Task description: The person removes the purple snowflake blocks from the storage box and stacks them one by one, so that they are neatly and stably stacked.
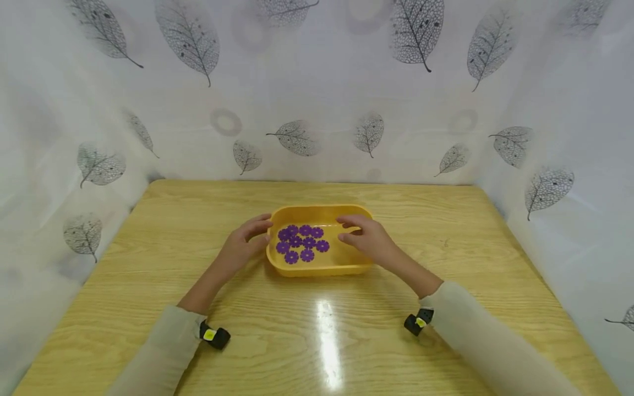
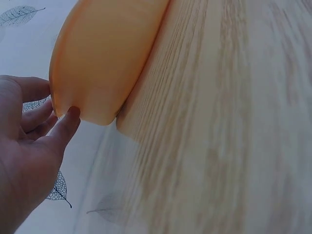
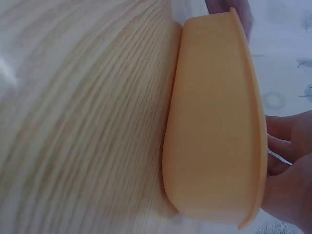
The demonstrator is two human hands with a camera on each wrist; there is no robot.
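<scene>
A yellow oblong plastic basin (image 1: pixel 346 270) stands on the wooden table in the head view. Purple flower-shaped discs (image 1: pixel 308 242), several of them, lie spread over its left half. At the basin's left end is my left hand (image 1: pixel 241 247). The left wrist view shows its thumb (image 2: pixel 68 124) against the outer wall near the rim and the other fingers at the rim's edge. Over the right end hangs my right hand (image 1: pixel 370 237), fingers bent slightly and thumb apart, with nothing visible between them. In the right wrist view the rim hides these fingertips.
The light wooden table (image 1: pixel 238 341) reaches back to a white cloth (image 1: pixel 317 88) printed with grey leaves, which also hangs at both sides. Black bands with small cameras (image 1: pixel 215 334) sit on both wrists. A bright reflection lies in front of the basin.
</scene>
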